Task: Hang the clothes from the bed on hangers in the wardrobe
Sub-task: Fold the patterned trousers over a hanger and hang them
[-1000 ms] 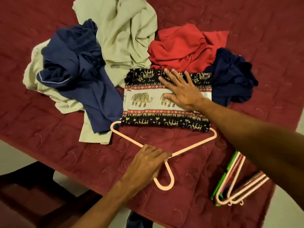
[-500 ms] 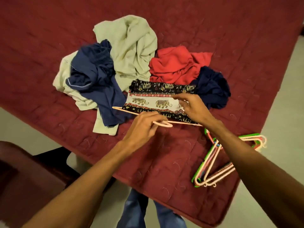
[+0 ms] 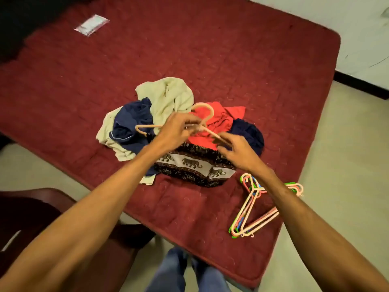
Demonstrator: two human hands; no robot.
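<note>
My left hand (image 3: 176, 131) grips a pink hanger (image 3: 205, 109) by its neck and holds it upright above the clothes pile. My right hand (image 3: 236, 151) pinches the end of the hanger's right arm. An elephant-print cloth (image 3: 195, 165) hangs below both hands, with its lower edge on the red quilted bed (image 3: 231, 60). Behind it lie a beige garment (image 3: 168, 95), a navy garment (image 3: 130, 121), a red garment (image 3: 223, 121) and a dark navy garment (image 3: 249, 133). The wardrobe is out of view.
A bundle of spare coloured hangers (image 3: 252, 209) lies near the bed's front right edge. A clear plastic packet (image 3: 91, 25) sits at the far left of the bed. A dark chair (image 3: 31, 218) stands at lower left, and my legs (image 3: 179, 270) are by the bed edge.
The pink hanger has come up off the bed and now stands upright with its hook on top. My right hand left the cloth's surface for the hanger's arm. The view pulled back.
</note>
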